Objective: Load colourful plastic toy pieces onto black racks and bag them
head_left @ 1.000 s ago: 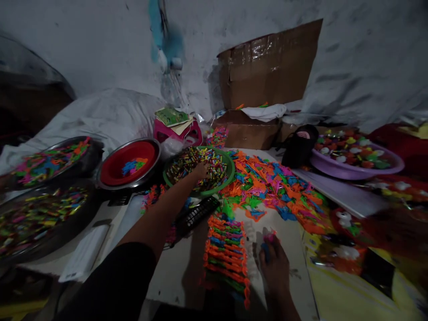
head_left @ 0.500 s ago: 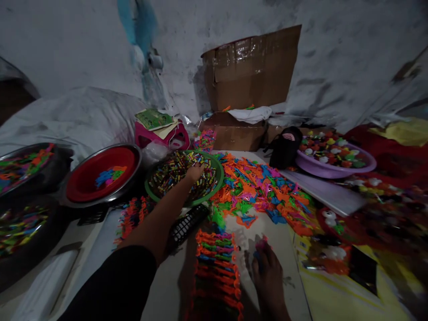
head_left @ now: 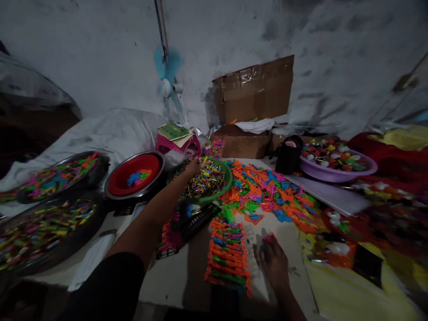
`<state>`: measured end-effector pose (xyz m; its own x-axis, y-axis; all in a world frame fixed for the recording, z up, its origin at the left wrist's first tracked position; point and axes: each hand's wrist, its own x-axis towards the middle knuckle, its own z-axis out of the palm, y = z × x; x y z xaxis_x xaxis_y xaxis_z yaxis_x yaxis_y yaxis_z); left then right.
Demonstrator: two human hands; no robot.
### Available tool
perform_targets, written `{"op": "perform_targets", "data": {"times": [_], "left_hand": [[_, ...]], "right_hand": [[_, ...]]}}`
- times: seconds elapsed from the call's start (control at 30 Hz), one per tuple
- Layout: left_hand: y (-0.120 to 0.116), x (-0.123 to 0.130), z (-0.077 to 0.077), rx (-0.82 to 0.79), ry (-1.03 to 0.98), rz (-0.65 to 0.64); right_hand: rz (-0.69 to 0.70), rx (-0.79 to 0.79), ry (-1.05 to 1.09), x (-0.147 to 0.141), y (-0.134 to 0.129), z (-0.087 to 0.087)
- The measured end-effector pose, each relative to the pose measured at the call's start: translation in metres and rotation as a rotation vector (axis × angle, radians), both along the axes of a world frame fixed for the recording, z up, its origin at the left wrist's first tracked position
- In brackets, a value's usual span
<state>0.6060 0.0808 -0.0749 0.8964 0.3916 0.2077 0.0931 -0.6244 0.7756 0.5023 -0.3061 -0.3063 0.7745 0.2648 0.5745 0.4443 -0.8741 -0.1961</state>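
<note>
My left hand (head_left: 196,166) reaches into a green basket (head_left: 228,180) full of small multicoloured pieces (head_left: 209,180); its fingertips are too small and dim among them to read. Low on the right, my right hand (head_left: 274,263) rests over the white table, its fingers curled round small plastic pieces (head_left: 266,248) with pink and blue showing. Left of it lies a long row of orange, green and blue plastic pieces (head_left: 228,254), set side by side. A loose heap of similar pieces (head_left: 267,187) spreads behind the right hand.
A black slotted tray (head_left: 202,219) lies below the basket. On the left stand a red basin (head_left: 115,178) and dark basins of coloured pieces (head_left: 60,229). To the right are a purple basin (head_left: 321,173), a black bag (head_left: 289,154) and yellow sheeting (head_left: 354,298). Cardboard boxes (head_left: 247,141) stand behind.
The view has shifted, so most things sit lower and farther right. My left hand has moved toward the basket's far side. My right hand stays beside the row, still closed on the plastic pieces.
</note>
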Motion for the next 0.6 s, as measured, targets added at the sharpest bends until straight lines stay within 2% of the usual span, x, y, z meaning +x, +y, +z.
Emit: {"op": "perform_targets", "data": {"times": [0.07, 0.13, 0.2, 0.27, 0.33, 0.37, 0.47, 0.53, 0.6], "left_hand": [[-0.012, -0.019, 0.007, -0.122, 0.000, -0.050], [-0.026, -0.037, 0.011, -0.231, 0.010, -0.101], [-0.041, -0.052, 0.012, -0.324, 0.039, -0.164], [-0.054, -0.062, 0.012, -0.399, 0.080, -0.239], [-0.065, -0.068, 0.012, -0.456, 0.112, -0.314], [-0.069, -0.069, 0.013, -0.480, 0.121, -0.343], [-0.075, -0.071, 0.017, -0.534, 0.125, -0.394], [-0.074, -0.071, 0.020, -0.561, 0.124, -0.417], [-0.069, -0.072, 0.021, -0.584, 0.127, -0.435]], "right_hand": [[-0.041, 0.011, 0.004, -0.004, 0.002, 0.006], [-0.077, 0.100, -0.010, -0.006, 0.005, 0.020], [-0.056, 0.305, -0.018, -0.003, 0.012, 0.044], [0.045, 0.566, 0.041, 0.007, 0.026, 0.078], [0.205, 0.754, 0.216, 0.023, 0.050, 0.119], [0.281, 0.795, 0.274, 0.032, 0.065, 0.139], [0.365, 0.847, 0.341, 0.062, 0.117, 0.190], [0.387, 0.844, 0.401, 0.080, 0.151, 0.211], [0.403, 0.843, 0.444, 0.095, 0.181, 0.221]]}}
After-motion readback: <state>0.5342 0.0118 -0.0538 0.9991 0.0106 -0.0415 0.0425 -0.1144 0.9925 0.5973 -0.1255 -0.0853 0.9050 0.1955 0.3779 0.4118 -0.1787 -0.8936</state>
